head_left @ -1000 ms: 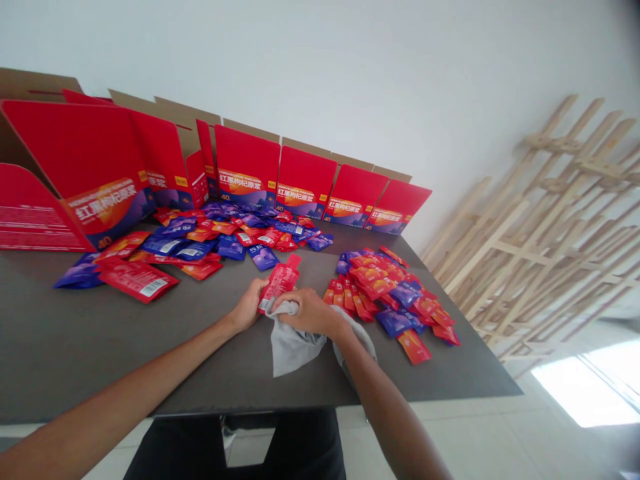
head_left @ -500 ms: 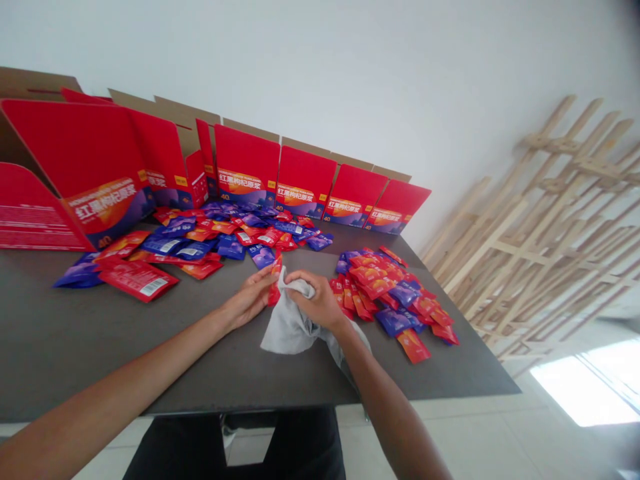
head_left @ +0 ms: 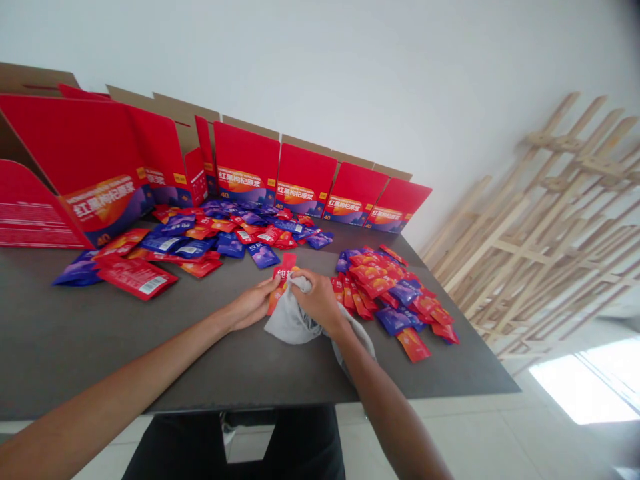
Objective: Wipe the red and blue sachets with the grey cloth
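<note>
My left hand (head_left: 254, 303) grips a red and orange sachet (head_left: 285, 265) by its left side, thumb on the front. Its printed face is turned up toward me, and the cloth hides its right part. A light grey cloth (head_left: 291, 322) is bunched in my right hand (head_left: 320, 297), pressed against the sachet; its loose end hangs down under my right wrist. Just right of my right hand lies a pile of red and purple sachets (head_left: 380, 280). Beyond my left hand spreads another heap of red and blue sachets (head_left: 230, 230).
Red cardboard boxes (head_left: 245, 147) with open tops stand in a row along the back of the grey table (head_left: 215, 373). A larger red box (head_left: 75, 140) is at the far left. Wooden frames (head_left: 540, 220) lean against the wall beyond the right edge.
The sachet has turned so its front now faces me, where before mostly a narrow side showed. My right hand and the cloth have shifted slightly right.
</note>
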Available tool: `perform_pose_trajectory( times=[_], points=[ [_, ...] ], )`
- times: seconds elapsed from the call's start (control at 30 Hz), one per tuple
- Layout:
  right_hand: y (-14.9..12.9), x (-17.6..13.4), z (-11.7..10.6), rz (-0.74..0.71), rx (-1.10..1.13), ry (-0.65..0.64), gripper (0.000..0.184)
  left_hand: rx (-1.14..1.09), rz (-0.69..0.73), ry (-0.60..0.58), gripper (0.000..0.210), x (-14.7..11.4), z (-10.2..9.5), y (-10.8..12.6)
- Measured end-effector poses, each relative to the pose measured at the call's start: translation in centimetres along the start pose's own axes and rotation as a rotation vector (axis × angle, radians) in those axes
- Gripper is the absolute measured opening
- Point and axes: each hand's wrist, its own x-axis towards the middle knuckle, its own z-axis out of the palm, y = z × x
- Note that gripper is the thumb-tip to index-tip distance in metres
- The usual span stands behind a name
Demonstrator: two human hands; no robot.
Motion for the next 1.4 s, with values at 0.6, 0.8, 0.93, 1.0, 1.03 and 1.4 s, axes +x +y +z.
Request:
perform_pose_trajectory(
  times=[0.6,0.8,0.93,1.0,1.03,1.4],
  points=[
    [-0.5,-0.1,0.2,-0.042,0.028,-0.011,0.021,-0.029,-0.103,-0.183,0.044,-0.2,-0.1,-0.2],
    [-0.3,-0.1,0.1,-0.065,0.043,-0.026,0.018,-0.004,-0.137,-0.240,0.049,-0.3,-0.2,-0.2],
    [-0.8,-1.0,0.9,-0.174,0.004,-0.341,0.021,-0.010,-0.129,-0.227,0.045,-0.4,-0.1,0.2],
    [-0.9,-1.1,1.1,-0.176,-0.015,-0.383,0.022,-0.017,-0.143,-0.215,0.044,-0.4,0.0,0.3],
    [-1.0,-1.1,1.1,-0.164,-0.015,-0.362,0.023,-0.024,-0.150,-0.209,0.044,-0.4,-0.1,0.2],
    [-0.6,-0.4,0.3,-0.113,0.069,-0.097,0.019,0.004,-0.153,-0.232,0.055,-0.2,-0.4,-0.1]
  ],
)
